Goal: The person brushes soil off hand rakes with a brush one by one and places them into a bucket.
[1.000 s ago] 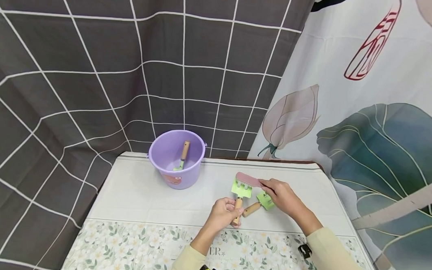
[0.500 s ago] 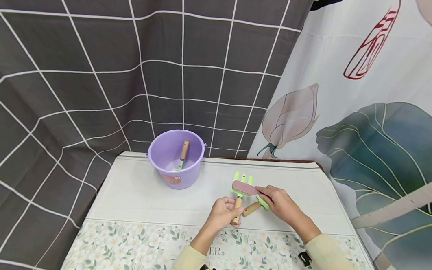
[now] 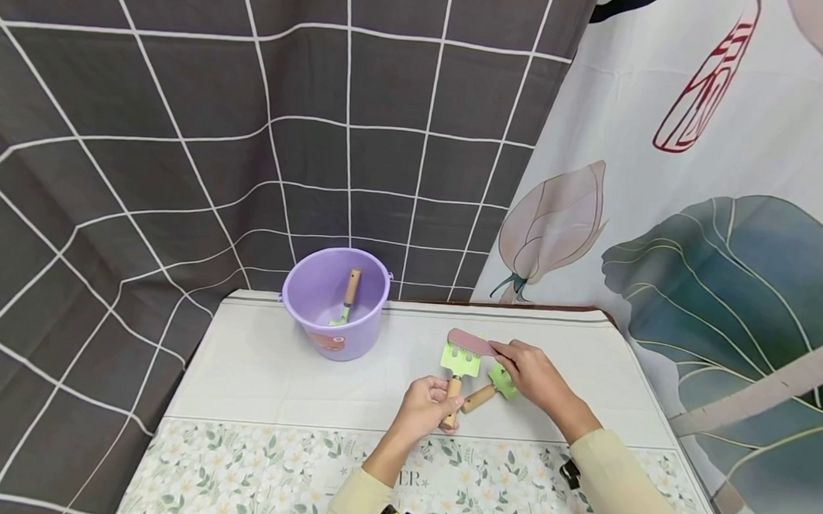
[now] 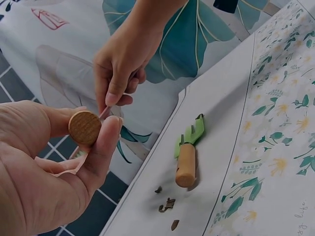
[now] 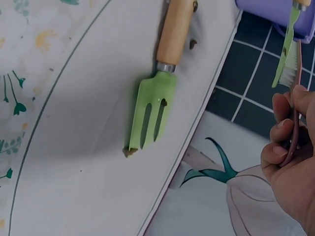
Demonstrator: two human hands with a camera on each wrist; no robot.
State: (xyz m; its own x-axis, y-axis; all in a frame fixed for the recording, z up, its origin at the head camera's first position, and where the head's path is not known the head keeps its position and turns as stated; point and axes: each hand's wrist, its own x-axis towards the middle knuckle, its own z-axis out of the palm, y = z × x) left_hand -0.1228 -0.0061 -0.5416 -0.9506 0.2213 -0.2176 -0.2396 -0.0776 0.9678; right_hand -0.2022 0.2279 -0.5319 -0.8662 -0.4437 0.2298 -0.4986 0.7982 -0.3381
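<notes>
My left hand (image 3: 421, 406) grips the wooden handle of a small green garden fork (image 3: 459, 360), its tines pointing away from me. A pink brush (image 3: 470, 341) is held by its handle in my right hand (image 3: 536, 378). In the right wrist view the brush's white bristles (image 5: 289, 69) lie against the fork's green head (image 5: 285, 51). Below my hands, a second green garden fork (image 5: 156, 98) with a wooden handle lies on the table. In the left wrist view the held fork's round handle end (image 4: 84, 128) sits between thumb and fingers.
A purple bucket (image 3: 361, 341) stands at the back left of the table, with another wooden-handled green tool (image 3: 352, 287) leaning inside. Brown bits of dirt (image 4: 167, 204) are scattered on the white cloth (image 3: 252, 373). A dark checked curtain (image 3: 388, 163) hangs behind.
The brush slid down the fork's head toward its handle, then back up to the tine tips with my right hand. My left hand and the fork have stayed in place.
</notes>
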